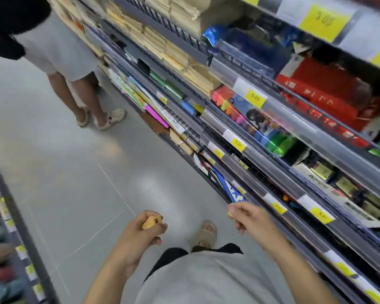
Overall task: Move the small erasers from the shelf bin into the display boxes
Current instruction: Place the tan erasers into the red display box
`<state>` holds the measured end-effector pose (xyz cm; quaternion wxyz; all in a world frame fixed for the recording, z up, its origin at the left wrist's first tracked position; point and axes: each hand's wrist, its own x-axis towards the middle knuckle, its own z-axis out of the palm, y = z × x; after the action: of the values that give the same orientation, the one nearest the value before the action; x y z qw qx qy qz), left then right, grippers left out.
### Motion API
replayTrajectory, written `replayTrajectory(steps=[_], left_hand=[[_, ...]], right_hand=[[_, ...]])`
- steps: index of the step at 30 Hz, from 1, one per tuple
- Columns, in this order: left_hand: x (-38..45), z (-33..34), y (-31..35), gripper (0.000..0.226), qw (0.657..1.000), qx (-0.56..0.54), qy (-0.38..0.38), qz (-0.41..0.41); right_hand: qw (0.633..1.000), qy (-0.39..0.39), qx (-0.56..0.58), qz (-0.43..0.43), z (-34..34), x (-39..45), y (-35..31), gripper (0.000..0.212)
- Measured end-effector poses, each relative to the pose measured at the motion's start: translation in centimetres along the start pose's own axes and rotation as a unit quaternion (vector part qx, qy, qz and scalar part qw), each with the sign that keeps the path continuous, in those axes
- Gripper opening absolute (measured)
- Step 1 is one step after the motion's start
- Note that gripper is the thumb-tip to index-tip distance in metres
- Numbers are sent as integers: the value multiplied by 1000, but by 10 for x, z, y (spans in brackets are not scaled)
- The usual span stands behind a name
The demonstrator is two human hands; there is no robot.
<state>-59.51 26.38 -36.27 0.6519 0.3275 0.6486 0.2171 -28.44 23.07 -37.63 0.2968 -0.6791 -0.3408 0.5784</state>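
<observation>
My left hand hangs over the aisle floor with its fingers curled round a small yellow-orange eraser that has a dark mark on one face. My right hand is a little higher and nearer the shelving, and it pinches a small pale yellow eraser of which only an end shows. I cannot pick out the shelf bin or the display boxes among the blurred goods on the shelves.
Stocked shelves with yellow price tags run along the right. Another shelf edge lies at the lower left. A person in sandals stands up the aisle by the shelving. My own foot is on the grey floor.
</observation>
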Motion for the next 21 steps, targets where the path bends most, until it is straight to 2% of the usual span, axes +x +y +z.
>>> replayTrajectory(steps=[6,10,15,21], left_hand=[[50,-10,73,14,999,-13,-2,31],[84,-12,142,15,996,-8,-30,85],[117,-5,240,21,977,52,-136,155],[126,24,340,34,928,109,-268,235]], right_hand=[[998,4,39,-49,-1,57,-97,7],[992,-4,110,-55,1,76,-147,14],[955,39,279,-88,1,77,-195,22],[917,130,332,-176,-1,44,-246,27]])
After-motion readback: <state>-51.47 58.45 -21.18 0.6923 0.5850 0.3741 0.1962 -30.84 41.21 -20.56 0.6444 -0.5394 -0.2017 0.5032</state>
